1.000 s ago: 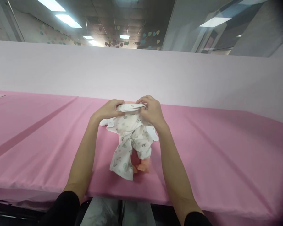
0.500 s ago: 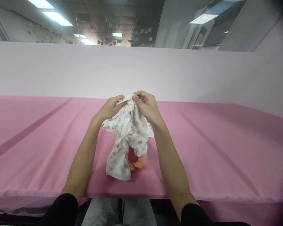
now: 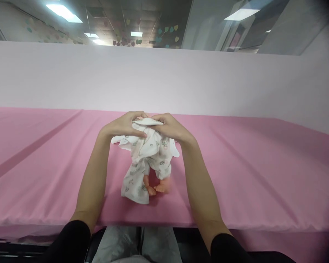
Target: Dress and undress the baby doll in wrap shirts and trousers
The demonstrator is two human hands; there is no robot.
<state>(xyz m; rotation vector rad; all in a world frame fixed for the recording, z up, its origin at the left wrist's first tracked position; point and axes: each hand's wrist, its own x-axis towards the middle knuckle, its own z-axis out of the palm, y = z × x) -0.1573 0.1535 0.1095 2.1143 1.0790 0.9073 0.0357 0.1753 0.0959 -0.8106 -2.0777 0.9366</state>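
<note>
Both hands meet at the top of a small doll: the left hand (image 3: 123,126) and the right hand (image 3: 170,128) are each closed on the bunched upper edge of the white printed cotton baby garment (image 3: 145,157) that covers it, thumbs and fingertips pinching the fabric at the far end. Beneath them stretches the wide pink cloth-covered table (image 3: 263,175), with a pale pink fabric backdrop (image 3: 181,80) rising behind it at 12 o'clock. The garment lies near the table's front edge, its long axis running from 12 to 6 o'clock, one empty trouser leg trailing toward 7 o'clock. The small orange plastic doll (image 3: 157,187) points feet-first toward the person, only its bare legs showing below the hem.
</note>
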